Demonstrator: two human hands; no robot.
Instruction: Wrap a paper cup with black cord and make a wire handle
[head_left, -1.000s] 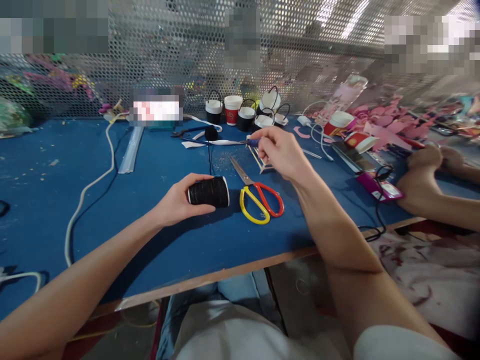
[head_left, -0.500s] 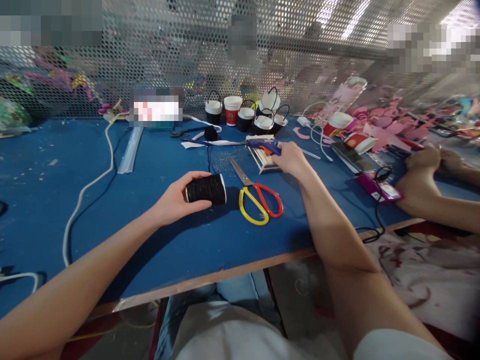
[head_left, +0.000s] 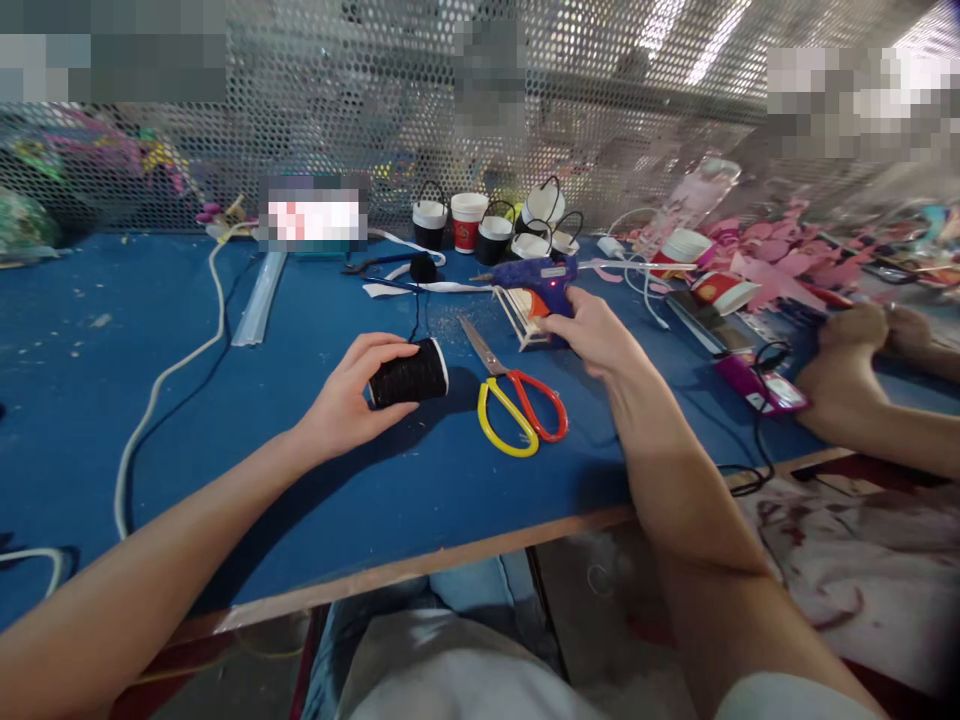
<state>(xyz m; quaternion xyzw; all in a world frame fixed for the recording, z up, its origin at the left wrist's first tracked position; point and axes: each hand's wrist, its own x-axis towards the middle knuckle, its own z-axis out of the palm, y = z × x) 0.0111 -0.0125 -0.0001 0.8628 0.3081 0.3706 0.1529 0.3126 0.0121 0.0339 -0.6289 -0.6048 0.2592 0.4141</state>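
Left hand cupped round black spool lying on its side mid-bench, axis running left-right. Right hand gripping blue glue gun by the handle, held just off the bench, nozzle pointing left, toward far edge. Scissors between hands. Vs 0.5 s ago: gun was lying flat, now raised.

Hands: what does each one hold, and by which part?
The left hand grips the black spool around its side. The right hand holds the blue glue gun by its handle, nozzle pointing left.
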